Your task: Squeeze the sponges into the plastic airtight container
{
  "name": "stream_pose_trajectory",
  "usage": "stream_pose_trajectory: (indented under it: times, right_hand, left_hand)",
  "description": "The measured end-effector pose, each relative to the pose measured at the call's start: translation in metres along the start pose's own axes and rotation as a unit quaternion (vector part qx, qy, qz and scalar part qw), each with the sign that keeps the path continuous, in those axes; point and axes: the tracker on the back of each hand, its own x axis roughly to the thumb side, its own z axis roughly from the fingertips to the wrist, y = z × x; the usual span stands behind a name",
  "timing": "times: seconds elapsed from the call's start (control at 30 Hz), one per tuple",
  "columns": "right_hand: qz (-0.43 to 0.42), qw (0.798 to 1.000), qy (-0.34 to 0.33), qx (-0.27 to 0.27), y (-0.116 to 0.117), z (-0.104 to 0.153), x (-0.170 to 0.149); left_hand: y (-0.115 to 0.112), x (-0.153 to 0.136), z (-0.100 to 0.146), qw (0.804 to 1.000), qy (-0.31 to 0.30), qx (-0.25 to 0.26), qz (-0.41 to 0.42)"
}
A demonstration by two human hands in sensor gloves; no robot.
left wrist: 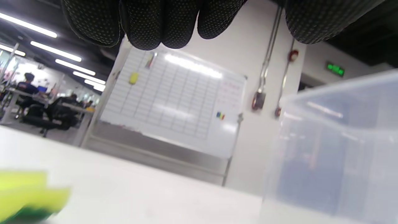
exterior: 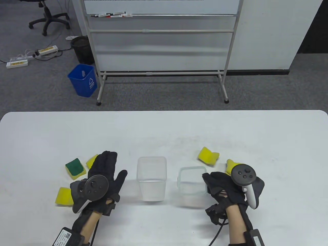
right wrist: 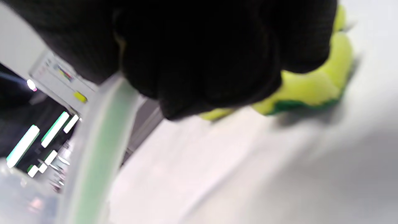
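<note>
Right of the open container (exterior: 152, 178), right hand (exterior: 228, 188) grips a sponge (exterior: 230, 165), left hand (exterior: 102, 179) spread flat; sponge likely soft, light — pinch broad faces.

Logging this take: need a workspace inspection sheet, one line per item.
Surface: white table, faint smudges mid-table.
Job's things: clear container open, empty; lid beside it; sponges at.
Clutter: nothing seen.
Hands: left hand flat, fingers spread, holds nothing; right hand curled over a yellow sponge.
Cables: glove lead off right wrist.
Surroundings: whiteboard, blue bin, power strips.
</note>
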Motion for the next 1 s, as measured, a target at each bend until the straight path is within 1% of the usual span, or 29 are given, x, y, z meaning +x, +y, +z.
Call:
stream_pose_trajectory:
  times: [0.03, 0.13, 0.23, 0.3, 0.37, 0.4, 0.47, 0.63, 0.77, 0.83, 0.9, 0.93, 1.0]
  right_hand:
    - [0.022, 1.0, 0.003, 0.001, 0.005, 0.001, 0.001]
    - [0.069, 0.998, 0.009, 0.01, 0.016, 0.0, 0.004]
    - [0.14, 0.99, 0.027, 0.018, 0.028, -0.002, 0.002]
    - [0.182, 0.982, 0.039, 0.025, 0.035, -0.003, 0.002]
    - [0.232, 0.971, 0.056, 0.021, 0.041, -0.002, 0.005]
    - [0.269, 0.961, 0.061, 0.015, 0.044, -0.002, 0.007]
    - [0.312, 0.947, 0.077, 0.017, 0.05, -0.001, 0.01]
    - [0.35, 0.93, 0.104, 0.036, 0.061, -0.004, 0.006]
    - [0.356, 0.927, 0.114, 0.037, 0.061, -0.003, 0.005]
    - [0.351, 0.928, 0.119, 0.036, 0.055, -0.001, 0.007]
    - [0.337, 0.933, 0.122, 0.023, 0.045, 0.002, 0.009]
    - [0.32, 0.941, 0.112, -0.001, 0.034, 0.005, 0.011]
    - [0.29, 0.951, 0.097, -0.049, 0.021, 0.008, 0.012]
  left_hand:
    - [-0.004, -0.003, 0.001, 1.0, 0.003, -0.017, 0.001]
    - [-0.012, -0.009, 0.004, 0.999, 0.017, -0.025, 0.012]
    - [-0.016, -0.009, 0.005, 0.999, 0.015, -0.042, -0.004]
    - [-0.017, -0.009, 0.005, 0.999, 0.014, -0.04, -0.012]
    - [-0.018, -0.01, 0.005, 0.999, 0.018, -0.042, -0.019]
    - [-0.018, -0.011, 0.005, 0.999, 0.018, -0.041, -0.02]
    - [-0.02, -0.012, 0.005, 0.998, 0.022, -0.044, -0.032]
    - [-0.022, -0.006, 0.006, 0.996, 0.009, -0.045, -0.081]
    - [-0.023, -0.005, 0.005, 0.995, 0.006, -0.052, -0.085]
    - [-0.023, -0.005, 0.006, 0.995, 0.008, -0.051, -0.081]
    - [-0.022, -0.006, 0.006, 0.995, 0.01, -0.05, -0.08]
    - [-0.022, -0.006, 0.006, 0.996, 0.011, -0.05, -0.078]
    - [-0.022, -0.007, 0.006, 0.996, 0.012, -0.051, -0.076]
